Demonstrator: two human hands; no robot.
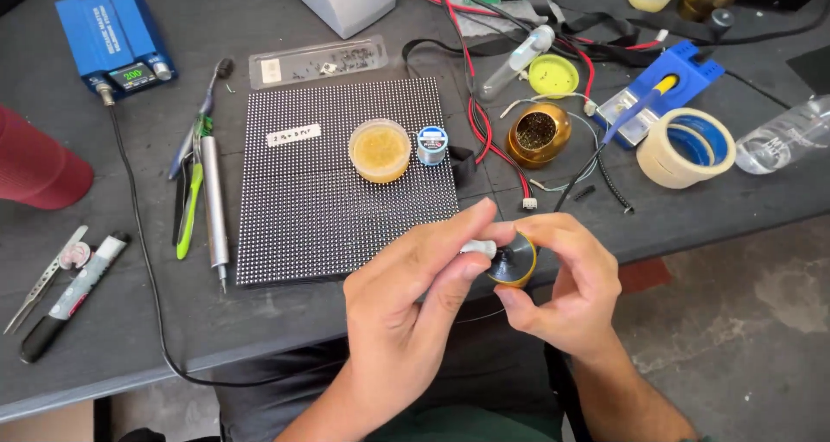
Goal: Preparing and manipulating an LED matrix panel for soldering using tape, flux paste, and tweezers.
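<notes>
Dark workbench (285, 321) carries an LED matrix panel (346, 178), undisturbed. My right hand (571, 291) grips a small black-and-gold spool (512, 260) over the bench edge; my left hand (415, 308) pinches a white piece (477, 248) at its centre. Fitting looks unfinished; the solder reel (431, 145) stands untouched.

This is an electronics repair workshop. A dark grey work surface (285, 321) carries a blue box-shaped soldering station with a small lit display (115, 38), a square black LED matrix panel studded with tiny dots (337, 191), a small spool of solder wire (431, 144) and a round tub of amber flux paste (379, 150). Around them lie metal tweezers (43, 279), a slim silver precision screwdriver (213, 209), red and black wires (471, 96), rolls of cream masking tape (687, 148), and a bare concrete floor (735, 295) shows beyond the edge.
</notes>
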